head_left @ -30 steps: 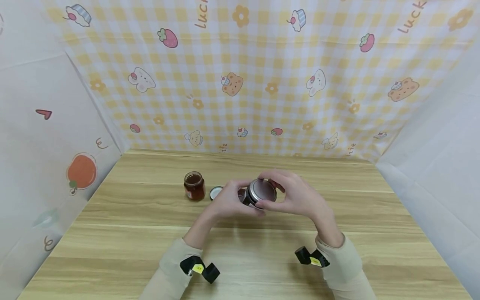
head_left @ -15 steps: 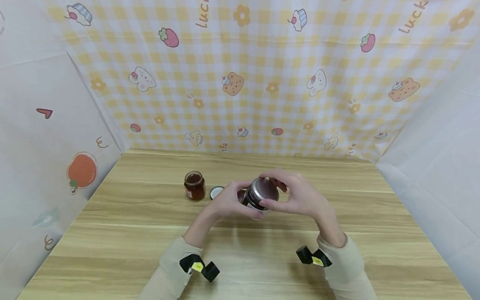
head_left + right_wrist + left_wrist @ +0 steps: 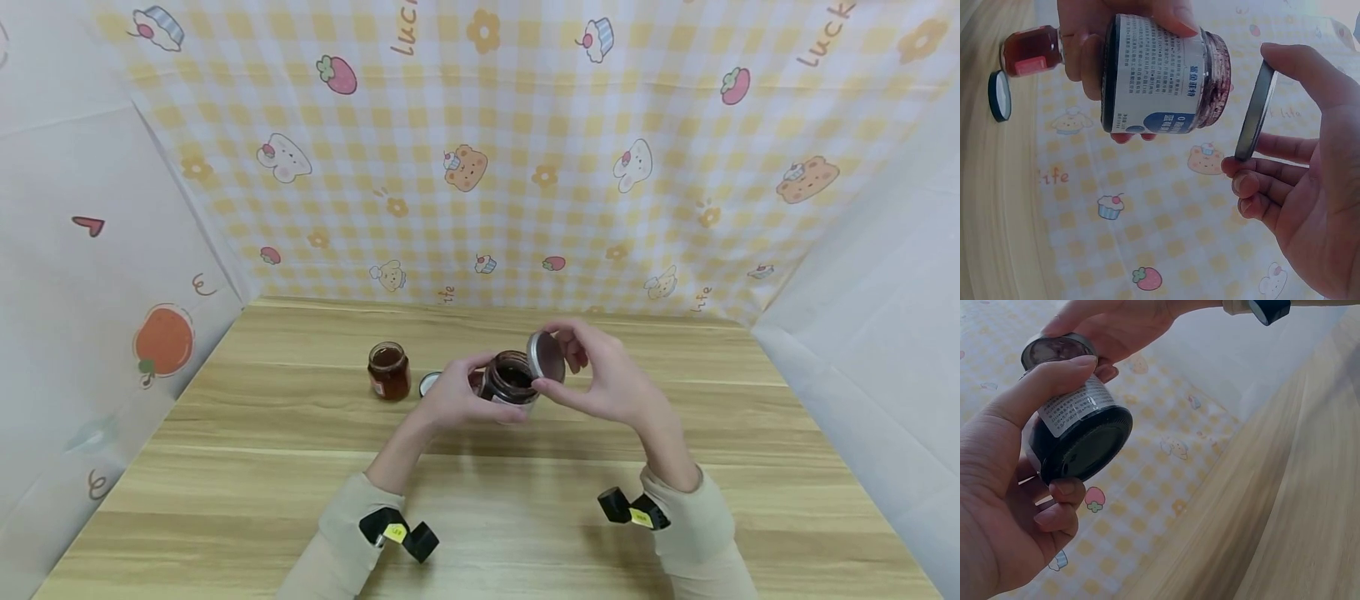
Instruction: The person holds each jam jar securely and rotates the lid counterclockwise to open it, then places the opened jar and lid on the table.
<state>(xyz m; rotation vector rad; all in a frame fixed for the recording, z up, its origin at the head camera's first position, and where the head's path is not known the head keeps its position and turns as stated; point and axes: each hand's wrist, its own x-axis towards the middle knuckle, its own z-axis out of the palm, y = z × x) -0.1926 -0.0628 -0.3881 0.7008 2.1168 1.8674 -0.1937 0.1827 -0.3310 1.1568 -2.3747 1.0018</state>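
My left hand (image 3: pixel 463 397) grips a dark glass jar of jam (image 3: pixel 513 379) around its body, mouth uppermost and uncovered. In the right wrist view the jar (image 3: pixel 1154 75) carries a white and blue printed label, and dark residue coats its threaded neck. My right hand (image 3: pixel 600 375) pinches the jar's round metal lid (image 3: pixel 546 357) by its edge, thumb on one side and fingers on the other. The lid stands tilted on edge just right of the mouth, apart from the neck in the right wrist view. From the left wrist view, the jar's base (image 3: pixel 1091 447) shows above my curled fingers.
A smaller open jar of reddish-brown contents (image 3: pixel 389 372) stands on the wooden table (image 3: pixel 300 467) to the left. Beside it a lid (image 3: pixel 429 383) lies with its white inside up, partly behind my left hand. A checked cloth (image 3: pixel 525 225) hangs behind the table.
The lid has come off the jar and moved up and to the right in my right hand, tilting onto its edge. The jar's mouth now shows. My left hand has barely moved.
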